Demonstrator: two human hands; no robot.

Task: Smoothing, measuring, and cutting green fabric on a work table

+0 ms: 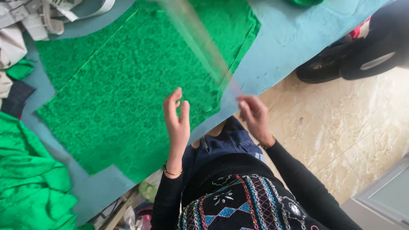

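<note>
- Green patterned fabric (pixel 128 85) lies flat on a pale blue table (pixel 289 38), its long edges running from near left to far right.
- A thin, blurred strip, perhaps a ruler or tape (pixel 200 42), slants across the fabric from the far middle down toward the near right, ending at the right hand (pixel 253 115).
- The right hand pinches the near end of that strip between fingertips, just off the table's edge, over the tiled floor (pixel 341 140).
- The left hand (pixel 177 121) is open, fingers spread and upright, holding nothing; it hovers over the near right corner of the fabric, just left of the strip.
- The strip's long axis points away from the right hand toward the far side; the left hand is the nearer to the cloth.
- Bunched plain green cloth (pixel 30 183) sits at the near left.
- A dark wheel (pixel 362 59) rests on the floor at the far right.
</note>
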